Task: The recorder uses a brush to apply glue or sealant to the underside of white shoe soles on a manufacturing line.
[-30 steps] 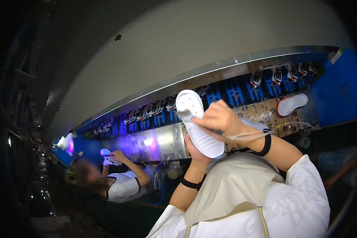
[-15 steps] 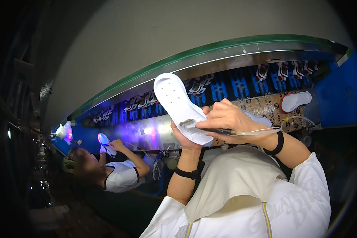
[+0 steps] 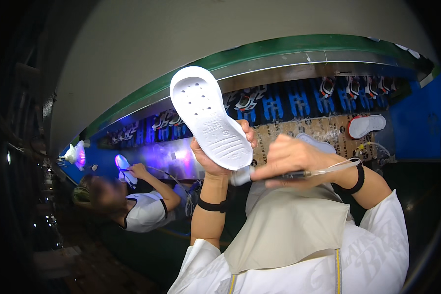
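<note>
Head: white sole (image 3: 206, 115) sits mid-scene, left hand (image 3: 209, 159) clamped on its near end. Right hand (image 3: 291, 159) closed round tubed brush (image 3: 241, 176) beside that end; contact unclear, blurred. I'd brace the sole, stroke lightly to the rim. Count: 1 held sole, 1 brush; bench (image 3: 157, 159) right: 1 plain sole (image 3: 314, 142), 1 red-edged sole (image 3: 366, 126).

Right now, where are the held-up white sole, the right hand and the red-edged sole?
White sole (image 3: 209, 118): head view, its middle, below the holes.
Right hand (image 3: 295, 159): head view, back of the hand.
Red-edged sole (image 3: 367, 126): head view, its white face.
</note>
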`<state>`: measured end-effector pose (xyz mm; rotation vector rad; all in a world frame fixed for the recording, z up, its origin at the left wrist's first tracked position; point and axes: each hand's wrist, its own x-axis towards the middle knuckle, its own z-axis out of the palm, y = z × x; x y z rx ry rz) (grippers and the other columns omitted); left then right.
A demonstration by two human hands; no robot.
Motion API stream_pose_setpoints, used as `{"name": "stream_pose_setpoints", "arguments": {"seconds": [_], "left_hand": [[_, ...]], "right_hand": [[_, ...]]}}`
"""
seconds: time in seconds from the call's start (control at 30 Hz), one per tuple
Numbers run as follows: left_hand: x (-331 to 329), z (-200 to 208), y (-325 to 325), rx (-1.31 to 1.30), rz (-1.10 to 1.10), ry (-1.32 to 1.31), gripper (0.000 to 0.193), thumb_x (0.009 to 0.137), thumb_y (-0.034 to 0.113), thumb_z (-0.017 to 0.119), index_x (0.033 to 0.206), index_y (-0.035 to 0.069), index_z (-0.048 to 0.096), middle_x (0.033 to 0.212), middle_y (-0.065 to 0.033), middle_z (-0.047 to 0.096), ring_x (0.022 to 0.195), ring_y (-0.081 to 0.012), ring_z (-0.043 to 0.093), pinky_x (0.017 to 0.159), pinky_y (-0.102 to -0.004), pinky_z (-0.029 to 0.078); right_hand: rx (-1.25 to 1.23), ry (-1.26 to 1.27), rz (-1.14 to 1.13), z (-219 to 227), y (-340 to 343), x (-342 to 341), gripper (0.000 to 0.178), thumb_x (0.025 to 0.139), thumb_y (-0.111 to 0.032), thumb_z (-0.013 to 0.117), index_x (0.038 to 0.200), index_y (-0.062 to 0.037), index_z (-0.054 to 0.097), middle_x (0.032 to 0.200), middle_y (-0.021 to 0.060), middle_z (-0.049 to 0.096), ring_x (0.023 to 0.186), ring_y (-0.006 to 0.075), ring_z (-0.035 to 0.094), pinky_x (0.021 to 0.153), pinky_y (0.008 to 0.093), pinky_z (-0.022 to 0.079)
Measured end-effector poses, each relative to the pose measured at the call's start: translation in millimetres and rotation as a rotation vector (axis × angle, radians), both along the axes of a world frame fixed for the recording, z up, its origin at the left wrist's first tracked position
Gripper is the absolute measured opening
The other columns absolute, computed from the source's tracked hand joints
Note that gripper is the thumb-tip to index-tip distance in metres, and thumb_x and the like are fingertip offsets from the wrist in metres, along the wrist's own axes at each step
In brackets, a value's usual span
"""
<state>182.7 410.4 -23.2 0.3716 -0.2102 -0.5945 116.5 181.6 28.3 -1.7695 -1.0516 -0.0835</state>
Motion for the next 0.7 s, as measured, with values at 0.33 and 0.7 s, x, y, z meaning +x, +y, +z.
{"name": "stream_pose_setpoints", "arguments": {"seconds": [0.33, 0.7], "left_hand": [[19, 13, 11, 0.304, -0.067, -0.127, 0.086, 0.088, 0.069, 0.043, 0.140, 0.002, 0.053, 0.110, -0.0307, 0.063, 0.093, -0.0408, 0.065, 0.078, -0.0519, 0.056], [36, -4, 25, 0.354, -0.333, 0.038, 0.074, 0.103, 0.052, 0.031, 0.145, -0.006, 0.051, 0.117, -0.0288, 0.070, 0.100, -0.0398, 0.074, 0.083, -0.0512, 0.064]], "right_hand": [[-0.192, -0.112, 0.017, 3, -3, 12, 0.037, 0.086, -0.014, 0.076, 0.123, -0.0116, 0.073, 0.081, 0.0014, 0.059, 0.082, 0.0212, 0.056, 0.078, 0.0381, 0.039], [-0.249, -0.086, 0.217, -1, 6, 11, 0.026, 0.091, -0.022, 0.076, 0.114, -0.0105, 0.074, 0.085, 0.0018, 0.064, 0.085, 0.0208, 0.058, 0.079, 0.0369, 0.040]]}}
